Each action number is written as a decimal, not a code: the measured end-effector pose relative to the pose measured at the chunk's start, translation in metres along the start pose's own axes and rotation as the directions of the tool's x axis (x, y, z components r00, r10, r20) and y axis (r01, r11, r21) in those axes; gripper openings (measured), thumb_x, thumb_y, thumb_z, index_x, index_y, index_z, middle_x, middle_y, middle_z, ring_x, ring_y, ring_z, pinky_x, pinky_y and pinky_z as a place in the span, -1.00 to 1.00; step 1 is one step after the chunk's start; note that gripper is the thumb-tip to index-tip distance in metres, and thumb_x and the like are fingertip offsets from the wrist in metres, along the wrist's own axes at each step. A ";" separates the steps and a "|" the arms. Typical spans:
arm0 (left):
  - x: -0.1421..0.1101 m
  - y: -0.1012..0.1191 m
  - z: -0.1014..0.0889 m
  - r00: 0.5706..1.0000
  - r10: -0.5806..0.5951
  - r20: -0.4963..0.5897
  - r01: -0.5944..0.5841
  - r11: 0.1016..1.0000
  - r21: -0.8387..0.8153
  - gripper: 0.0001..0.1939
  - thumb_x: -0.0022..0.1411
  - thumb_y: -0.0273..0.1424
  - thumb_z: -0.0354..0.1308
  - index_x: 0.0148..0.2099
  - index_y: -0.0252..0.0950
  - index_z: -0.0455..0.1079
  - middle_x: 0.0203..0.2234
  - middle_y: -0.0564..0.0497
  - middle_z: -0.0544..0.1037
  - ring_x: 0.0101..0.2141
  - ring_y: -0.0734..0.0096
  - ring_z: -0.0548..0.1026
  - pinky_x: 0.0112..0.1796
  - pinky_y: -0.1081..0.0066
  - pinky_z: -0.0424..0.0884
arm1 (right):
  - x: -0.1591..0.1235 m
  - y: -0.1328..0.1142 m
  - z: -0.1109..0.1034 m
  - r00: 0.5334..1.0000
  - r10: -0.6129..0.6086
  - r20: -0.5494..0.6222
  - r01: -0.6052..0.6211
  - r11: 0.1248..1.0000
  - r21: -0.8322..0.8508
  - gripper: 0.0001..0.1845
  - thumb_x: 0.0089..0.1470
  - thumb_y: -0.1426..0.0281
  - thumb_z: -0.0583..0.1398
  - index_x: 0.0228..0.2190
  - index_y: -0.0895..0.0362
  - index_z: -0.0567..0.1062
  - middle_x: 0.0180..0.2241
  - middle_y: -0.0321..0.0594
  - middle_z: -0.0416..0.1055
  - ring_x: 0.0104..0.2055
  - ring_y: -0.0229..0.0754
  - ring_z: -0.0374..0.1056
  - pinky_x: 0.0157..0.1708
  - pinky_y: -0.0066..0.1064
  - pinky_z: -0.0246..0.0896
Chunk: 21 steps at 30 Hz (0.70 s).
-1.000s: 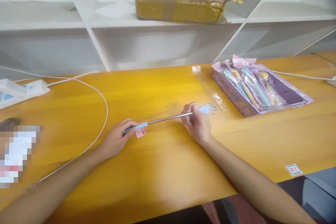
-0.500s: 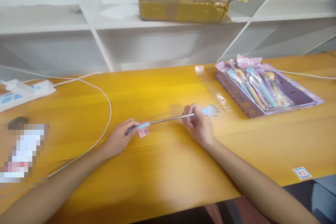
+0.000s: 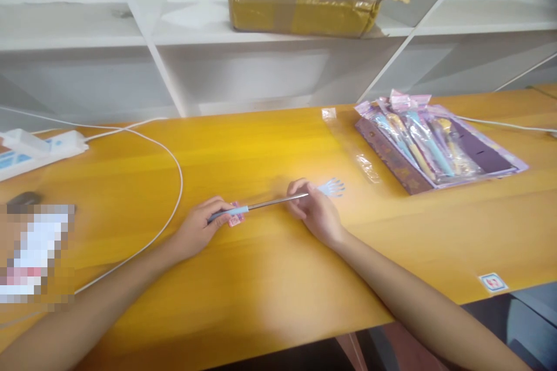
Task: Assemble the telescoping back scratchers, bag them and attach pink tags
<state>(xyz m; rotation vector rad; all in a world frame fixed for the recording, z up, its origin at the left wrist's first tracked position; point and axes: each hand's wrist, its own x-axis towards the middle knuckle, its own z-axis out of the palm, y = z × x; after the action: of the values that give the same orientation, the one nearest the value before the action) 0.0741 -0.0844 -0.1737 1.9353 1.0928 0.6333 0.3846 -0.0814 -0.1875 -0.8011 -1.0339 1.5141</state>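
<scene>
A telescopic back scratcher (image 3: pixel 278 202) with a light blue handle, a metal rod and a pale blue hand-shaped head spans the space between my hands, above the desk. My left hand (image 3: pixel 204 223) is closed around its handle. A small pink printed tag (image 3: pixel 235 217) shows beside those fingers. At the other end, my right hand (image 3: pixel 315 211) is closed on the rod just below the head, whose spread prongs stick out beyond the fingers. Part of the rod is hidden by the right hand.
A purple box (image 3: pixel 387 168) with several plastic-wrapped back scratchers lies at right. Clear wrapper (image 3: pixel 368 168) is beside it. A sticker (image 3: pixel 493 282) lies near the front edge. Left are a power strip (image 3: pixel 65 151), white cable (image 3: pixel 180 177) and blurred-out device (image 3: pixel 39 249). A taped carton (image 3: pixel 300 6) sits on the shelf.
My right hand has moved left toward my left hand, bringing the scratcher's head with it. Less of the metal rod shows between the hands. The left hand has stayed nearly still.
</scene>
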 end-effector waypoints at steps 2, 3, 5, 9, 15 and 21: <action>0.000 0.000 0.000 1.000 -0.002 -0.005 0.002 1.000 -0.007 -0.72 0.54 -0.16 0.09 -0.02 -0.14 0.59 -0.13 -0.01 0.62 -0.02 0.24 0.58 0.07 0.27 0.42 | -0.002 0.001 0.002 1.000 0.016 0.008 -0.016 1.000 0.001 -0.55 0.34 -0.08 0.15 -0.24 0.05 0.47 -0.50 -0.37 0.19 -0.62 -0.31 -0.05 -0.53 -0.37 -0.20; 0.000 0.000 0.000 1.000 -0.009 -0.004 0.009 1.000 -0.009 -0.72 0.54 -0.16 0.09 -0.02 -0.14 0.59 -0.14 -0.01 0.62 -0.03 0.24 0.58 0.07 0.27 0.42 | -0.003 0.001 0.003 1.000 0.020 0.009 -0.020 1.000 0.002 -0.54 0.35 -0.08 0.15 -0.23 0.06 0.48 -0.50 -0.37 0.19 -0.62 -0.31 -0.05 -0.53 -0.36 -0.20; 0.000 0.001 -0.001 1.000 -0.026 -0.002 0.026 1.000 -0.011 -0.71 0.54 -0.15 0.08 0.00 -0.14 0.58 -0.15 -0.01 0.61 -0.05 0.25 0.58 0.05 0.27 0.42 | -0.002 -0.001 0.003 0.999 0.028 0.019 -0.028 1.000 -0.011 -0.51 0.36 -0.10 0.14 -0.21 0.07 0.51 -0.53 -0.38 0.17 -0.61 -0.30 -0.05 -0.52 -0.36 -0.20; 0.000 0.003 0.000 0.999 -0.035 -0.016 0.035 0.999 -0.020 -0.70 0.54 -0.14 0.09 0.07 -0.11 0.58 -0.09 -0.01 0.62 -0.07 0.28 0.57 0.03 0.28 0.42 | 0.004 -0.010 -0.004 1.000 0.022 -0.015 -0.022 0.999 -0.038 -0.47 0.30 -0.15 0.17 -0.17 0.07 0.54 -0.49 -0.35 0.18 -0.60 -0.31 -0.05 -0.54 -0.35 -0.17; -0.001 0.000 0.001 0.990 -0.081 -0.114 0.078 0.997 -0.027 -0.70 0.51 -0.14 0.14 0.08 -0.14 0.58 -0.13 -0.03 0.62 -0.13 0.28 0.56 -0.10 0.32 0.41 | 0.012 -0.030 -0.021 0.977 -0.038 -0.208 0.017 0.995 -0.103 -0.64 0.24 0.01 0.32 -0.26 0.05 0.50 -0.52 -0.40 0.08 -0.60 -0.35 -0.12 -0.60 -0.41 -0.23; -0.005 -0.001 0.003 0.917 -0.219 -0.333 0.153 0.965 -0.214 -0.69 0.37 -0.09 0.31 -0.02 -0.19 0.57 -0.11 -0.03 0.67 -0.12 0.25 0.60 -0.07 0.32 0.45 | 0.015 -0.044 -0.029 0.986 -0.028 -0.165 -0.044 0.909 -0.415 -0.51 0.23 -0.06 0.34 -0.39 0.10 0.45 -0.56 -0.39 0.12 -0.54 -0.33 -0.01 -0.55 -0.42 -0.15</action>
<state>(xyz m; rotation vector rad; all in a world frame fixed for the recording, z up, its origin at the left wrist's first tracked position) 0.0731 -0.0897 -0.1766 1.5692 1.3712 0.9662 0.4252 -0.0592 -0.1577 -1.2124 -1.2465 1.2179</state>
